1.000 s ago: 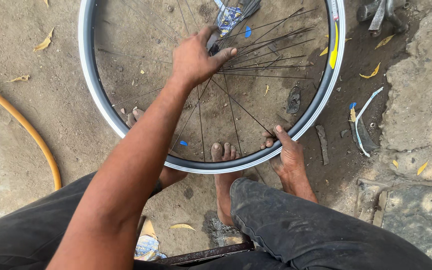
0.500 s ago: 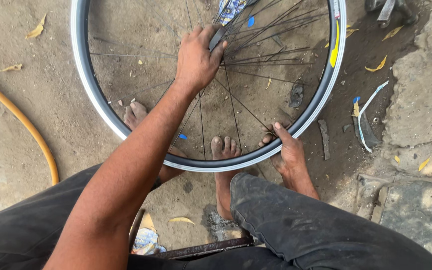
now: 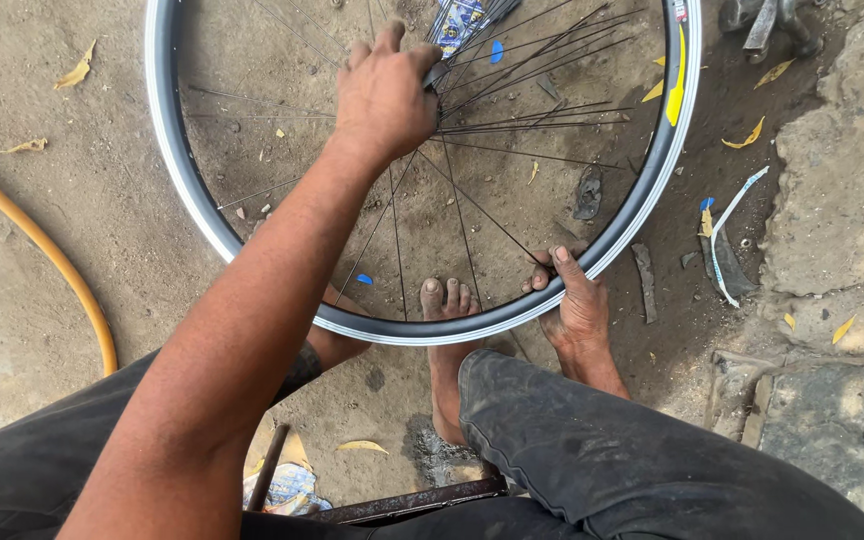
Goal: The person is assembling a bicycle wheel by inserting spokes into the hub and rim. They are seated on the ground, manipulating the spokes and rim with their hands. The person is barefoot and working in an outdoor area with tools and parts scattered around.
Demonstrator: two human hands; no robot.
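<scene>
A bicycle wheel rim (image 3: 188,200), silver and black with thin spokes, stands over the dirt ground between my bare feet. My left hand (image 3: 384,92) reaches to the wheel's centre and closes around the hub, where the spokes (image 3: 522,60) bunch together. My right hand (image 3: 572,300) grips the lower right part of the rim, fingers curled over its edge. My right foot (image 3: 447,310) shows under the rim's bottom. Dark trousers cover my knees at the picture's bottom.
An orange hose (image 3: 47,255) curves across the ground at the left. A white and blue strip (image 3: 722,240) and dark scraps lie right of the wheel. Rough stone (image 3: 842,170) rises at the right. A rusty metal bar (image 3: 402,500) sits under my legs.
My left hand has closed more tightly around the hub and shifted slightly left. The wheel has shifted a little in view. My right hand stays on the rim.
</scene>
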